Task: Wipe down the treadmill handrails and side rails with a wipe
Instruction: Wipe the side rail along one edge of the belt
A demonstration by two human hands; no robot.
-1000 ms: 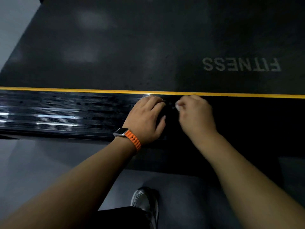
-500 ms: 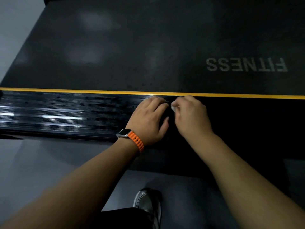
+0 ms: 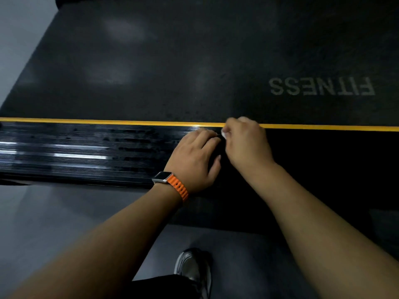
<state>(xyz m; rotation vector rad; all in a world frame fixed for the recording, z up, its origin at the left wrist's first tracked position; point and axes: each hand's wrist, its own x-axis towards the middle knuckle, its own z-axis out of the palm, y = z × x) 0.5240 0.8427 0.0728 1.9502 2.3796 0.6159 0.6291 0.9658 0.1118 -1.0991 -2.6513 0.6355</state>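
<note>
the right grip [image 3: 246, 143] is curled tight round a white wipe [image 3: 223, 134], only a scrap of it showing, on the black ribbed side rail [image 3: 86, 152] at its far edge by the yellow stripe [image 3: 108, 121]. the left grip [image 3: 194, 160], an orange-strapped watch [image 3: 170, 182] on its wrist, lies on the rail just beside it, fingers curled under; whether it holds anything cannot be told. beyond the stripe lies the treadmill belt [image 3: 172, 72].
</note>
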